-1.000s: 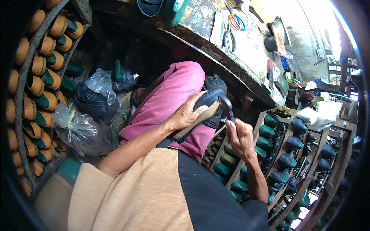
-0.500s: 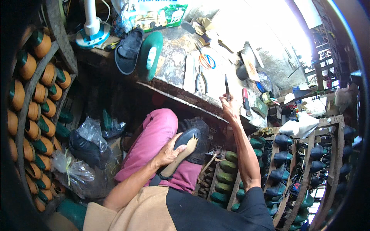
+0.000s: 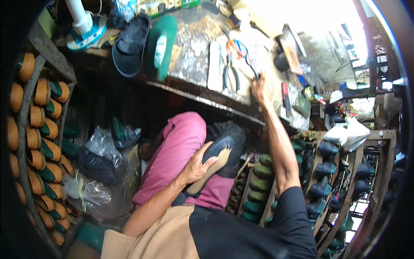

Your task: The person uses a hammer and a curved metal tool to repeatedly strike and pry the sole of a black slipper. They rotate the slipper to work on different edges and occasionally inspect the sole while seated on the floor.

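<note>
My left hand is closed around a half-made shoe in my lap. Its tan underside faces up, with dark upper material around the toe and a jagged tan edge there. Over the workbench, my right hand is closed on a slim dark tool, whose kind I cannot make out. Just left of that hand lie black-handled pliers, and beyond them a tool with orange and blue loop handles. A pale flat strip rests beside the pliers.
A black sandal and a green shoe-shaped piece sit at the bench's left edge. To the right lies a red-handled knife. Racks of orange-and-green shoe lasts and dark shoes flank me. Plastic bags are at left.
My right hand has lowered the dark tool toward the bench, near the loop-handled tool. The left hand keeps its hold on the shoe. The whole view has shifted slightly.
</note>
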Motion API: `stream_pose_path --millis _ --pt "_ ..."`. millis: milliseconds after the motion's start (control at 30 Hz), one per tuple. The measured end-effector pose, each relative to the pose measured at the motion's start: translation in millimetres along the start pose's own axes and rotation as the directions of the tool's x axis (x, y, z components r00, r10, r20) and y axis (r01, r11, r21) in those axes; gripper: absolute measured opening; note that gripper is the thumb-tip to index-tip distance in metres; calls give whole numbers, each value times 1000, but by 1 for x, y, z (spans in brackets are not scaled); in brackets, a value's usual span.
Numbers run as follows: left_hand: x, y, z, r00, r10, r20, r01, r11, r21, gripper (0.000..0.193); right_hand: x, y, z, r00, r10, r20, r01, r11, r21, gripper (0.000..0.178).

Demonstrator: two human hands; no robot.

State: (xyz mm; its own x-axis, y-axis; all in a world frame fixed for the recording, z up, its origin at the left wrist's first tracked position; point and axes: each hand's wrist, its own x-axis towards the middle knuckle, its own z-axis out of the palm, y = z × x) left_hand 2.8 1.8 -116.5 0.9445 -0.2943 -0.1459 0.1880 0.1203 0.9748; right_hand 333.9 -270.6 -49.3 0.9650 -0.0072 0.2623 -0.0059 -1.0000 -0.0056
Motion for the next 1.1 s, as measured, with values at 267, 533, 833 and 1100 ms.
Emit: stream_pose_path --millis 267,533,833,1100 --pt "-8 8 11 999 35 7 -35 998 58 74 38 24 36 997 1 -79 21 960 281 50" --pt "-6 2 26 999 -4 52 0 997 81 75 -18 20 -35 946 -315 76 278 909 309 24" --pt "-6 5 28 998 6 69 -12 997 82 73 -34 29 -50 984 100 147 -150 912 382 25" --pt "-6 5 29 998 46 50 -51 993 110 71 -38 1 -23 994 -103 37 100 992 72 33"
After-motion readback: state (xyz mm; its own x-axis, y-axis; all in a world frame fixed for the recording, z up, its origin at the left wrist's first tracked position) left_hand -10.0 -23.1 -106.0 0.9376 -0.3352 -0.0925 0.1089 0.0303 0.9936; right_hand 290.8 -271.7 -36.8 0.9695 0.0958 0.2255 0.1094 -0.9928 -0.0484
